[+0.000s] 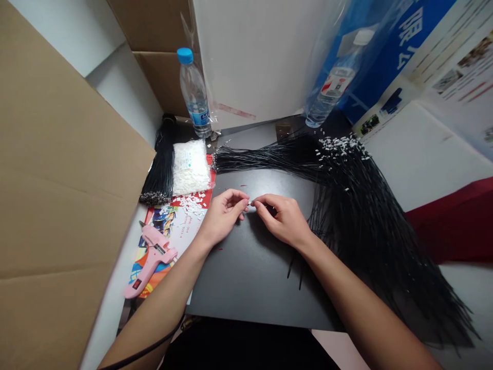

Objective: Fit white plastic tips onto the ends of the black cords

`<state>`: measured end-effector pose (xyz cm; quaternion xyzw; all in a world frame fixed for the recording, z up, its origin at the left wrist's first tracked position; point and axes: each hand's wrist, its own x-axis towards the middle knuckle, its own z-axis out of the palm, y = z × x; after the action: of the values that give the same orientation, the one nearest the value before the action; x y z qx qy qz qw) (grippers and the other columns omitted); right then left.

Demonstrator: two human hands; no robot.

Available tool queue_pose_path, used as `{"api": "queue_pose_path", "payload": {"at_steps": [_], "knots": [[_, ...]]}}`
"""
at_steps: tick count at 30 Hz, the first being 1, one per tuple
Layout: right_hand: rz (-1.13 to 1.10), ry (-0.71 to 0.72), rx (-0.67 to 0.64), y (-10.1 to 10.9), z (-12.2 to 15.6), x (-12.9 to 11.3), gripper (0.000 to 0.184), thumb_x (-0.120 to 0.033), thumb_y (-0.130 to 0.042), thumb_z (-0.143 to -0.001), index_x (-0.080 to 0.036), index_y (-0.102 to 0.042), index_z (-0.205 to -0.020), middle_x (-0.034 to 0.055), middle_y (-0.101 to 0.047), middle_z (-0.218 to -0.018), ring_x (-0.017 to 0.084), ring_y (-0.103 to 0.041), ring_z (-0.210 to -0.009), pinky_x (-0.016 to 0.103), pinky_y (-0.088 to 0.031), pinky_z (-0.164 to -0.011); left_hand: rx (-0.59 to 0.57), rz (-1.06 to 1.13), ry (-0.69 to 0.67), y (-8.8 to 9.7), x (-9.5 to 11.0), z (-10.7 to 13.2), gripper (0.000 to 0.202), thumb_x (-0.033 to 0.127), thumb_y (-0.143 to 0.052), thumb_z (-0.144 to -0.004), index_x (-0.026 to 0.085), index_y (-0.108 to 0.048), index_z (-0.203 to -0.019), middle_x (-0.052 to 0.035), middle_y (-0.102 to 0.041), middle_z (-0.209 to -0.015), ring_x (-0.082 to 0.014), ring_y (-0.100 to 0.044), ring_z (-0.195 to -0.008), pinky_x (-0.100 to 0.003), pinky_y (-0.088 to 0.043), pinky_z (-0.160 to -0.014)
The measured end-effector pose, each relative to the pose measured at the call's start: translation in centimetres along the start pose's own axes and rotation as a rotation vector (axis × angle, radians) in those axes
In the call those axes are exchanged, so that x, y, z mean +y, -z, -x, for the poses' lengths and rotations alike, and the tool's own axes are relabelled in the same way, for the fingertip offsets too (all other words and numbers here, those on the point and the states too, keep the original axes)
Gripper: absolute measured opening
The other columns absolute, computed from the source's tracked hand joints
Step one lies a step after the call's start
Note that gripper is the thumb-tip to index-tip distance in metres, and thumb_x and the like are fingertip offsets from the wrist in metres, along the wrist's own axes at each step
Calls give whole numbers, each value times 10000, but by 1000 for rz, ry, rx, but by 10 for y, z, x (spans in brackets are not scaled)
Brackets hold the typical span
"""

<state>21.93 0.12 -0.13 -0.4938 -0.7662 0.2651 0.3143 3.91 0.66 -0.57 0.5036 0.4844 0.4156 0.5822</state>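
My left hand and my right hand meet fingertip to fingertip above the middle of the dark tabletop. Thumb and forefinger of the left pinch something tiny, mostly hidden by the fingertips. In the right hand's pinch is what looks like the end of a thin black wire; two dark wire ends show below that wrist. A large bundle of black wires with small white connectors on their ends lies right of the hands. Behind them stretches another bundle of black wires with bare metal tips.
Left lie a bag of white connectors, loose connectors, a pink glue gun and a third wire bundle. Two water bottles stand behind. A cardboard panel walls the left side.
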Motion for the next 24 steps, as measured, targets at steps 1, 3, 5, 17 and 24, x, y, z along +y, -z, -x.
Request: {"api": "queue_pose_path", "payload": {"at_steps": [1,3,5,17,24], "knots": [[-12,-4,1,0,0,-1,208,-240,-529,-943,-191,-719,-873,28,-748,-793,138,-638,-666,256,-433,-656,-1,0,1,0,0,0,187,308,-702,-831,155,-640,-916,-5,-662,-744,-86,-574,-561,-224,-461,-553],[-32,-7,0,1,-1,-2,209,-240,-530,-939,-188,-721,-872,24,-746,-787,131,-634,-656,250,-434,-651,-2,-1,3,0,0,0,183,305,-697,-833,153,-643,-919,-4,-658,-742,-85,-574,-563,-223,-460,-555],[-46,-9,1,1,-1,-4,209,-241,-531,-937,-187,-722,-872,23,-745,-785,129,-631,-654,248,-436,-652,-5,0,3,0,1,0,179,303,-693,-835,153,-643,-918,0,-653,-738,-83,-571,-566,-221,-466,-561],[-220,-165,71,-5,-2,-5,163,-308,-636,-868,-172,-703,-807,7,-681,-698,96,-508,-557,235,-396,-560,-2,49,5,-2,1,0,247,327,-767,-780,147,-638,-891,-6,-660,-756,-94,-586,-594,-230,-497,-575],[-419,-236,172,-12,-3,-5,269,-428,-666,-855,-164,-708,-824,25,-682,-739,105,-503,-585,237,-408,-552,1,80,12,-4,2,0,295,361,-791,-749,145,-708,-931,-28,-703,-846,-89,-568,-587,-245,-482,-595]]}}
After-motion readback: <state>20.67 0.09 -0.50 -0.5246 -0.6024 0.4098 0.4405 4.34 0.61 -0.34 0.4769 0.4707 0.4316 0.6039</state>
